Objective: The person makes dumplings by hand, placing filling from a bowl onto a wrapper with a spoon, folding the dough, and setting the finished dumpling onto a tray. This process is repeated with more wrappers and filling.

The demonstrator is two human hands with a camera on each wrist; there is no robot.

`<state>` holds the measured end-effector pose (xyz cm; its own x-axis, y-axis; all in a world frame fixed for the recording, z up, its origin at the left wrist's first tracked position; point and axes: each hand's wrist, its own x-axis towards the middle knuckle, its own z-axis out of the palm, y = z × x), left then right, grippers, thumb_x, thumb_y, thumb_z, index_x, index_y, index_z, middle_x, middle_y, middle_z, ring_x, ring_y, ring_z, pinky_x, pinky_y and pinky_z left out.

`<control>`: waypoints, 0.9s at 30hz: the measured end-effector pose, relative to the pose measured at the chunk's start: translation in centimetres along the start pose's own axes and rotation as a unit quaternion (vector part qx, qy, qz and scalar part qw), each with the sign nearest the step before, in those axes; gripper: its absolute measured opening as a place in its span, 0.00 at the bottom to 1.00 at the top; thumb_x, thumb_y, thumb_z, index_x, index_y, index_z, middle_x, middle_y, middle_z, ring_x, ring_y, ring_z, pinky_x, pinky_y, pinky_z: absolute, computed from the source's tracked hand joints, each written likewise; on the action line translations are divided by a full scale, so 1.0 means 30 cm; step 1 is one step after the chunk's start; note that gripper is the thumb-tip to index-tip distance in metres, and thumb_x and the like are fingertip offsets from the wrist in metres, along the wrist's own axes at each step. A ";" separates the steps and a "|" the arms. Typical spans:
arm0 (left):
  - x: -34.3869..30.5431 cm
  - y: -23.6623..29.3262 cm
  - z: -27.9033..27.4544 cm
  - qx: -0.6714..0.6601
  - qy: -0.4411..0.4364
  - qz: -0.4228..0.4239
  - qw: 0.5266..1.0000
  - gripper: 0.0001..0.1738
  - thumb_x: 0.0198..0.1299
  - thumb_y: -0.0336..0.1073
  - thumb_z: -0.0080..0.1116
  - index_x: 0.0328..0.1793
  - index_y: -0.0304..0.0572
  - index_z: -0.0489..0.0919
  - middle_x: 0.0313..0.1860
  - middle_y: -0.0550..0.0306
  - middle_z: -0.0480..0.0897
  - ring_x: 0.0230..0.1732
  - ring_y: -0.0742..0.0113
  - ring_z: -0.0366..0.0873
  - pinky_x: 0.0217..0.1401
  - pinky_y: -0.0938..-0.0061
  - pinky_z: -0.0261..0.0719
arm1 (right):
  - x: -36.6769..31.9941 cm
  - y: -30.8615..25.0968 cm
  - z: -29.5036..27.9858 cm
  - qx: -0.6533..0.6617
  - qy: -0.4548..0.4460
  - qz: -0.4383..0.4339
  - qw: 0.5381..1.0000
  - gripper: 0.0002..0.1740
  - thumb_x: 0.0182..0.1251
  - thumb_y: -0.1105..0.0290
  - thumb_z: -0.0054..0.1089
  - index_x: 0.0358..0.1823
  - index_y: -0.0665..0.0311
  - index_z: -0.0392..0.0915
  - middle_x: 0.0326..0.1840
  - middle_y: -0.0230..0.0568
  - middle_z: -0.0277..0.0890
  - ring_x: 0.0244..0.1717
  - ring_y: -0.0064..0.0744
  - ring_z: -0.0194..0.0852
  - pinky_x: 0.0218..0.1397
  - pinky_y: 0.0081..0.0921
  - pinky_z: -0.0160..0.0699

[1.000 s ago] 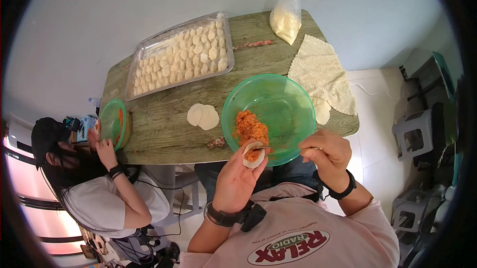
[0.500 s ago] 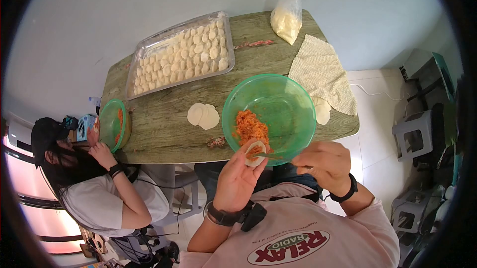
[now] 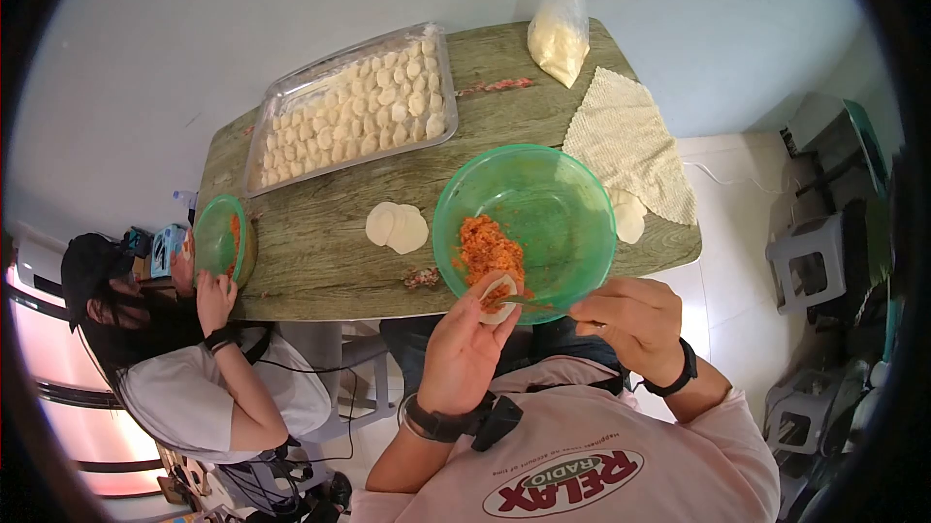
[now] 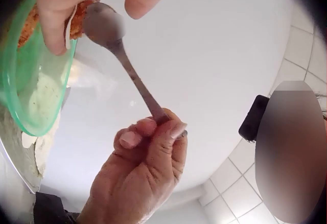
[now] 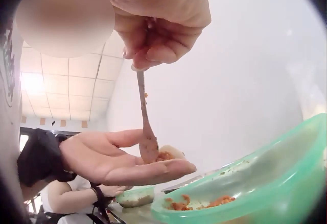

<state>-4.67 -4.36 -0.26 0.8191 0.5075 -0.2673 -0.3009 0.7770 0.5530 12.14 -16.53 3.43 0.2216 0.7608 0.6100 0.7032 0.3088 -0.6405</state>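
My left hand (image 3: 458, 356) is palm up beside the near rim of a large green bowl (image 3: 564, 218), its fingers nearly straight. A round white dumpling wrapper (image 5: 175, 152) with orange filling lies on those fingers. My right hand (image 3: 635, 321) pinches the handle end of a metal spoon (image 4: 134, 77) between thumb and fingers. In the right wrist view the spoon points down, its bowl right at the filling on the wrapper. More orange filling (image 3: 490, 247) sits heaped on the left side of the green bowl.
Left of the bowl lie several flat wrappers (image 3: 396, 226); others (image 3: 629, 218) lie by a cream cloth (image 3: 630, 140). A metal tray (image 3: 281, 96) of dumplings and a bag of pale powder (image 3: 560, 43) stand behind. Another person (image 3: 218, 387) sits left with a smaller green bowl (image 3: 221, 208).
My right hand has moved a little left and toward me, its spoon staying at the wrapper. My left hand has barely moved. The other person's hand has shifted slightly at their bowl.
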 end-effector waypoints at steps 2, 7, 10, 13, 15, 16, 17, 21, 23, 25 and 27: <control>0.001 -0.005 -0.006 -0.002 0.007 0.002 1.000 0.24 0.72 0.37 0.35 0.70 0.31 0.58 0.66 0.50 0.66 0.68 0.65 0.63 0.73 0.66 0.59 | -0.007 0.001 0.006 0.028 0.000 0.003 1.000 0.09 0.53 0.74 0.64 0.37 0.64 0.80 0.26 0.36 0.76 0.23 0.31 0.77 0.23 0.22 0.72; -0.002 -0.008 0.000 0.000 0.008 0.008 1.000 0.25 0.72 0.37 0.34 0.71 0.31 0.57 0.67 0.52 0.65 0.68 0.65 0.63 0.73 0.65 0.58 | -0.012 0.002 0.006 0.014 -0.006 0.012 1.000 0.08 0.54 0.74 0.63 0.37 0.65 0.80 0.27 0.37 0.77 0.23 0.32 0.78 0.22 0.22 0.72; -0.002 -0.011 -0.007 -0.009 0.014 0.011 1.000 0.25 0.73 0.37 0.34 0.71 0.32 0.56 0.68 0.53 0.65 0.69 0.65 0.62 0.74 0.65 0.57 | -0.020 0.000 0.000 0.029 0.018 0.036 0.999 0.09 0.55 0.70 0.66 0.38 0.63 0.81 0.26 0.38 0.77 0.24 0.30 0.77 0.24 0.21 0.73; 0.001 -0.012 -0.012 -0.015 0.006 0.006 1.000 0.25 0.72 0.38 0.35 0.72 0.32 0.55 0.68 0.53 0.65 0.69 0.65 0.61 0.74 0.64 0.56 | -0.018 0.001 0.008 0.042 0.004 0.016 0.999 0.10 0.54 0.72 0.66 0.38 0.63 0.81 0.26 0.38 0.77 0.24 0.29 0.77 0.24 0.20 0.73; 0.001 -0.013 -0.015 -0.029 0.001 -0.006 1.000 0.26 0.73 0.39 0.35 0.72 0.32 0.55 0.68 0.53 0.65 0.69 0.65 0.61 0.74 0.63 0.55 | -0.023 0.013 0.022 0.052 -0.018 0.001 0.998 0.10 0.52 0.74 0.66 0.38 0.64 0.81 0.25 0.37 0.76 0.23 0.27 0.77 0.24 0.19 0.74; 0.000 -0.012 -0.017 -0.029 0.002 -0.006 1.000 0.26 0.73 0.39 0.35 0.72 0.32 0.55 0.68 0.53 0.65 0.69 0.65 0.61 0.74 0.63 0.55 | -0.019 0.014 0.020 0.052 -0.018 0.001 0.998 0.10 0.52 0.74 0.66 0.38 0.64 0.81 0.25 0.37 0.76 0.23 0.27 0.77 0.24 0.19 0.74; 0.000 -0.012 -0.021 -0.030 0.002 -0.010 1.000 0.26 0.73 0.40 0.35 0.72 0.33 0.55 0.68 0.53 0.65 0.70 0.65 0.60 0.74 0.64 0.55 | -0.013 0.018 0.018 0.031 -0.031 -0.025 0.999 0.10 0.51 0.75 0.66 0.37 0.64 0.81 0.25 0.36 0.76 0.23 0.26 0.77 0.23 0.19 0.74; 0.000 -0.005 -0.019 -0.031 0.000 -0.019 0.999 0.26 0.73 0.42 0.35 0.71 0.34 0.56 0.68 0.54 0.65 0.70 0.65 0.60 0.74 0.64 0.55 | 0.003 0.018 0.002 -0.011 -0.048 -0.053 0.997 0.10 0.49 0.75 0.65 0.35 0.63 0.81 0.26 0.34 0.76 0.22 0.24 0.77 0.21 0.19 0.74; 0.001 -0.007 -0.022 -0.030 0.004 -0.020 0.999 0.26 0.73 0.42 0.35 0.71 0.34 0.56 0.68 0.54 0.64 0.70 0.65 0.60 0.74 0.64 0.55 | -0.001 0.019 0.009 0.005 -0.042 -0.055 0.998 0.10 0.49 0.75 0.66 0.35 0.63 0.81 0.26 0.34 0.77 0.22 0.25 0.77 0.22 0.19 0.74; 0.002 -0.007 -0.022 -0.029 0.007 -0.020 0.999 0.27 0.73 0.42 0.35 0.71 0.34 0.56 0.68 0.54 0.64 0.69 0.65 0.60 0.74 0.64 0.56 | -0.003 0.020 0.011 0.020 -0.036 -0.056 0.998 0.10 0.48 0.75 0.66 0.35 0.63 0.81 0.27 0.34 0.77 0.23 0.25 0.77 0.22 0.19 0.74; 0.004 -0.005 -0.015 -0.028 0.010 -0.015 0.999 0.27 0.73 0.42 0.35 0.71 0.34 0.56 0.68 0.55 0.64 0.69 0.65 0.60 0.74 0.65 0.56 | -0.002 0.021 0.006 0.008 -0.047 -0.034 0.998 0.10 0.49 0.75 0.67 0.36 0.63 0.81 0.28 0.35 0.77 0.24 0.27 0.77 0.23 0.20 0.74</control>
<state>-4.75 -4.25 -0.71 0.8179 0.4915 -0.2990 -0.3049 0.8111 0.4991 12.43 -16.27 2.92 0.1089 0.7879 0.6061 0.7035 0.3697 -0.6069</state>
